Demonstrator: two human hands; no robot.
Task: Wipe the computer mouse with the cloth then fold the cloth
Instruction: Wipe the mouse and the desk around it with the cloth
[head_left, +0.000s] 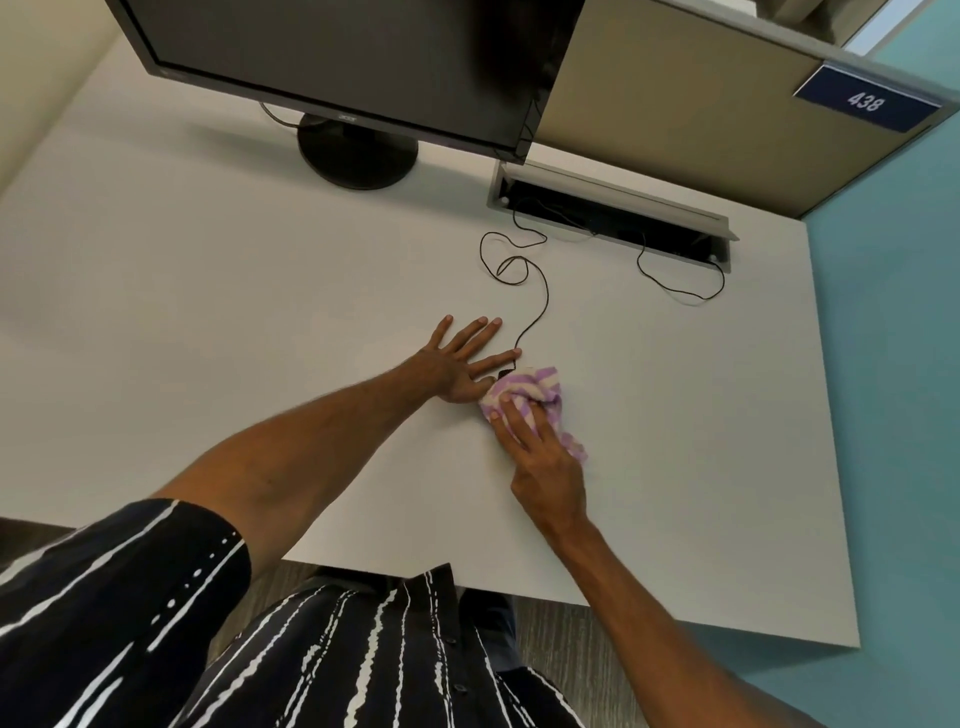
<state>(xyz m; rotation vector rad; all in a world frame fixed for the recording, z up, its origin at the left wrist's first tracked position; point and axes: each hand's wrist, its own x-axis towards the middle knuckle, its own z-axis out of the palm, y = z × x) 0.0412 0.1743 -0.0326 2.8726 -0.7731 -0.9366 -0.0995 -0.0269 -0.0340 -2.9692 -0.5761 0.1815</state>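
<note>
A purple and cream striped cloth (535, 387) is bunched over the computer mouse (505, 373), of which only a small dark edge shows at the cloth's far left. My right hand (540, 457) presses down on the cloth with its fingers on top. My left hand (462, 364) lies flat on the white desk (260, 312) just left of the cloth, fingers spread, its thumb side touching the mouse and cloth. The mouse's thin black cable (540, 306) runs away from it in loops toward the back of the desk.
A black monitor (353, 57) on a round stand (358, 153) is at the back. A grey cable slot (613, 218) is set into the desk at the back right, with a second cable loop (685, 291). A beige partition carries a sign "438" (865, 101).
</note>
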